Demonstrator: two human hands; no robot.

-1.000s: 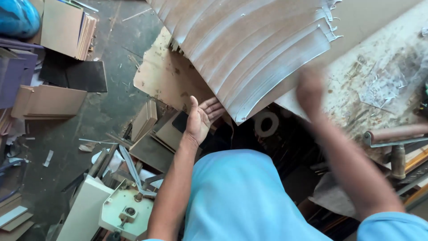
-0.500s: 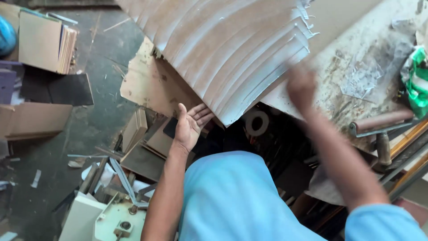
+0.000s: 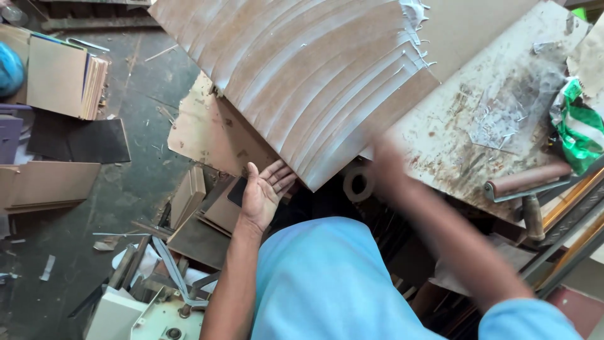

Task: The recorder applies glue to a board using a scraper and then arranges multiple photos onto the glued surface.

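A fanned stack of thin brown boards (image 3: 314,82), smeared with pale streaks, lies on the stained worktable (image 3: 459,126), and its near corner juts out over the edge. My left hand (image 3: 264,192) is palm up with the fingers stretched out. Its fingertips touch the underside of that overhanging corner. My right hand (image 3: 385,160) is a blur at the stack's right near edge, above the tabletop. Its fingers are too smeared to read. A light blue shirt fills the lower middle of the view.
A brown roller with a metal handle (image 3: 525,179) and a green and white bag (image 3: 579,126) lie on the table's right. A tape roll (image 3: 357,184) sits below the stack's corner. Board offcuts (image 3: 60,75), dark sheets and a white machine (image 3: 163,315) cover the floor at left.
My right hand has slid down and left along the stack toward its near corner. My left hand stays under that corner. The view has shifted slightly.
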